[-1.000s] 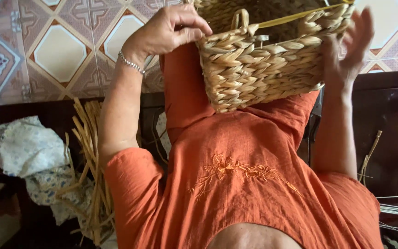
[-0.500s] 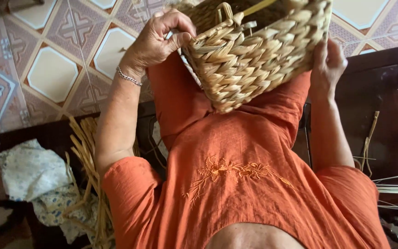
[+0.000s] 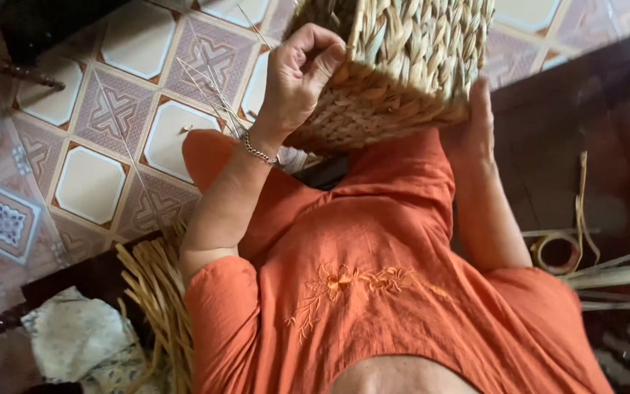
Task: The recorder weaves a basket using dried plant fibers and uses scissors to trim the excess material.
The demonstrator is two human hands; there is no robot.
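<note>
A woven straw basket [image 3: 410, 58] is held up over my lap, partly cut off by the top edge. My left hand [image 3: 300, 80], with a thin bracelet at the wrist, grips the basket's left edge, thumb and fingers curled onto the weave. My right hand [image 3: 477, 124] presses flat against the basket's lower right side, and its fingers are mostly hidden behind the basket. My orange embroidered garment [image 3: 373, 277] fills the lower middle.
Patterned floor tiles [image 3: 89, 182] lie to the left. A bundle of loose straw strands [image 3: 156, 299] and a crumpled pale cloth [image 3: 74, 339] sit at lower left. At right, a dark wooden seat [image 3: 592, 117] carries a small coiled strip [image 3: 557, 252] and flat reed strips [image 3: 614, 276].
The basket has tipped and risen toward the top of view. My left hand shifted onto its left edge. My right hand, spread open beside it before, now presses on its side.
</note>
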